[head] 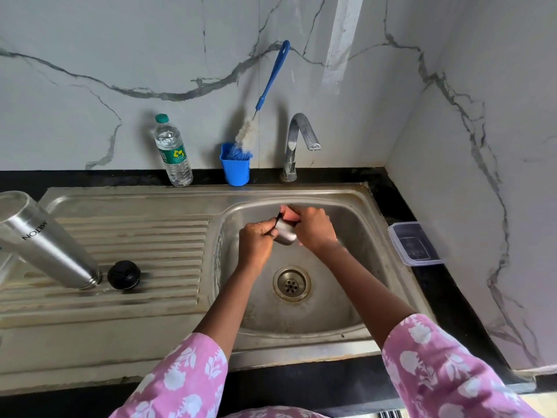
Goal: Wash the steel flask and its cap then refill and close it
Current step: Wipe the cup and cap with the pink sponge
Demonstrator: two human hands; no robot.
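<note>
The steel flask (45, 239) stands upside down on the ribbed drainboard at the left, mouth on the steel. A round black stopper (124, 274) lies beside its mouth. Over the sink basin (355, 224) both hands hold the steel outer cap (285, 232), which has a black rim. My left hand (256, 239) grips the cap's near side with curled fingers. My right hand (310, 226) holds its far side, fingers wrapped over the top. No water runs from the tap (297, 140).
A plastic water bottle (173, 150) with a green lid stands behind the drainboard. A blue holder (235, 167) with a long blue bottle brush (271, 76) sits left of the tap. A lidded clear box (414, 244) lies on the black counter at the right. The drain (291, 283) is open.
</note>
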